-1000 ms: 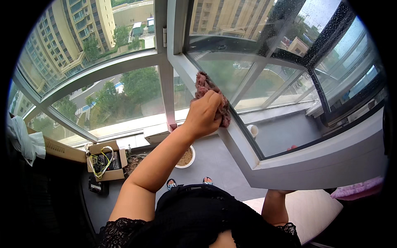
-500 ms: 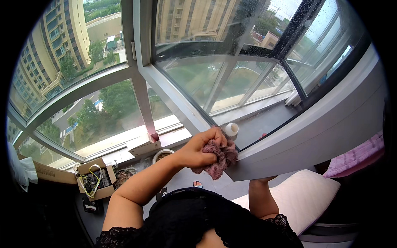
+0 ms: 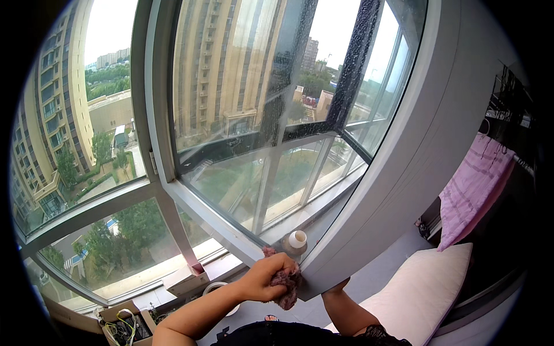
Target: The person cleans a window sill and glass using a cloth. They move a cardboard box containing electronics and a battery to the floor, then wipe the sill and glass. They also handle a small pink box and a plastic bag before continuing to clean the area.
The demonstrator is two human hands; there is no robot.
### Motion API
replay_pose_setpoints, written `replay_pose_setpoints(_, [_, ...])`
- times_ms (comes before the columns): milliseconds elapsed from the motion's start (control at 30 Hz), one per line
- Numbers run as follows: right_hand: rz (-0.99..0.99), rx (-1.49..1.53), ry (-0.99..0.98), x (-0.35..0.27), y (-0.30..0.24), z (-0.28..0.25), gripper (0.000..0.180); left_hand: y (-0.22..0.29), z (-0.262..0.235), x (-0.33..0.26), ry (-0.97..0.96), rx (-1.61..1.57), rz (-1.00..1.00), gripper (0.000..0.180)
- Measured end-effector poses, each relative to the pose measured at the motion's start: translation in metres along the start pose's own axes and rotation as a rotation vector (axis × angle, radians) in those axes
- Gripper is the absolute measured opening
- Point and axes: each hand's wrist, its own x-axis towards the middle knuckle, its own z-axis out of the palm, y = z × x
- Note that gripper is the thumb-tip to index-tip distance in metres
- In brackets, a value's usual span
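Observation:
My left hand (image 3: pixel 266 278) is closed round a crumpled, fuzzy mauve cloth (image 3: pixel 286 288). It presses against the lower corner of an open window sash (image 3: pixel 375 219) with a pale frame. A tuft of cloth pokes out above my knuckles. My right hand (image 3: pixel 339 286) is at the sash's underside; the frame hides most of its fingers, so its grip cannot be made out. Just above my left hand, a small bottle with a white round top (image 3: pixel 297 239) shows through the glass pane (image 3: pixel 231 184).
A fixed window frame (image 3: pixel 151 138) stands left of the sash. Below are an open carton with cables (image 3: pixel 124 326) and a white-rimmed round pot (image 3: pixel 228 297). To the right are a white cushion (image 3: pixel 410 282) and a hanging pink checked cloth (image 3: pixel 476 184).
The view has tilted upward, showing more of the sash and the buildings outside. My left hand, still holding the cloth, has shifted slightly down toward the sash corner. My right hand stays beneath the sash.

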Motion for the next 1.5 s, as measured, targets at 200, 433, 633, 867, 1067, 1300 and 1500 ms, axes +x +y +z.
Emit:
replay_pose_setpoints(200, [0.241,0.364,-0.152,0.016,-0.022,0.007,0.055,0.052,-0.004,0.081,0.296,-0.010,0.395,0.032])
replay_pose_setpoints(433, [0.196,0.510,-0.187,0.019,-0.044,0.029,0.054,0.012,0.024,0.025,0.359,0.144,0.285,0.027])
replay_pose_setpoints(633, [0.137,0.230,-0.021,0.017,-0.031,0.005,0.054,-0.029,0.030,-0.025,-0.025,0.563,0.113,0.023])
replay_pose_setpoints(867, [0.404,0.194,0.531,0.008,-0.060,0.023,0.048,-0.026,-0.054,-0.032,0.257,0.876,-0.077,0.023])
replay_pose_setpoints(1067, [0.368,-0.097,0.339,-0.033,-0.043,-0.001,0.062,-0.057,-0.163,-0.051,0.660,1.116,-0.250,0.017])
replay_pose_setpoints(1300, [0.751,-0.321,0.343,-0.085,-0.025,-0.026,0.046,-0.089,-0.264,-0.052,0.775,1.236,-0.420,0.020])
replay_pose_setpoints(1500, [1.006,-0.663,-0.081,-0.130,0.035,-0.059,0.038,-0.083,-0.255,-0.046,0.759,1.260,-0.483,0.025])
